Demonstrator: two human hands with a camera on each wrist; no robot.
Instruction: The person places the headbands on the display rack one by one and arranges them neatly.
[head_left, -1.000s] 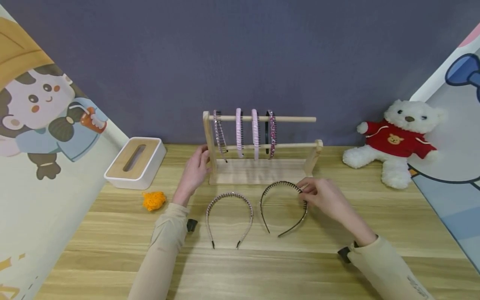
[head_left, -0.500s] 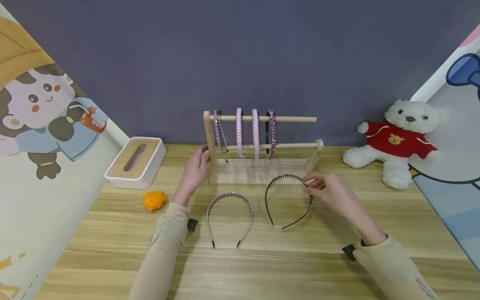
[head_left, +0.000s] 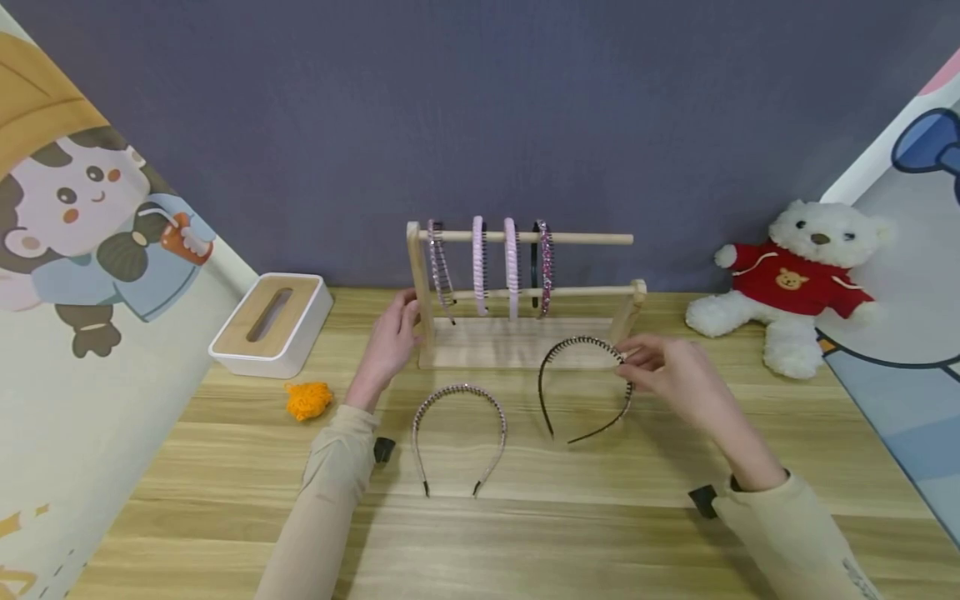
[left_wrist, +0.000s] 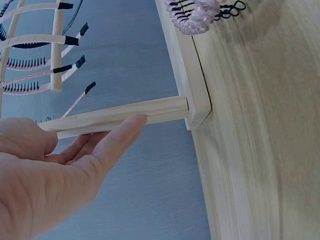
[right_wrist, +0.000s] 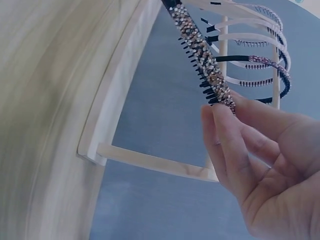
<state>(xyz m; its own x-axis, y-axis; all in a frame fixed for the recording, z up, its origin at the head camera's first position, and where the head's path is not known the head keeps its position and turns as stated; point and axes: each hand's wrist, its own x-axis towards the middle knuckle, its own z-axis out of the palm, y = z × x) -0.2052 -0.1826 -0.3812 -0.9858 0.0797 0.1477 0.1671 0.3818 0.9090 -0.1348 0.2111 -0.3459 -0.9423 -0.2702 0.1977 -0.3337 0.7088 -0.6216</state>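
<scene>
My right hand [head_left: 675, 379] pinches a black toothed headband [head_left: 542, 400] between thumb and fingertips, in front of the right half of a wooden headband rack [head_left: 487, 350]. The right wrist view shows its outer face covered in glittery stones. My left hand [head_left: 390, 337] holds the rack's left post [left_wrist: 150, 109], thumb on one side and fingers on the other. Several headbands hang on the upper rod, among them a pink wrapped one [head_left: 478, 267] and a dark pink sequined one [head_left: 546, 271]. A thin pinkish jewelled headband [head_left: 459, 389] lies on the table before the rack.
At the left stand a white tissue box [head_left: 281, 367] with a wooden lid and a small orange yarn-like bundle [head_left: 308, 402]. A white teddy bear [head_left: 787, 279] in a red hoodie sits at the right. The dark wall [head_left: 525, 108] rises right behind the rack.
My right hand has lifted the black headband and carried it right and away from me, nearer the rack's right end. My left hand has stayed on the post.
</scene>
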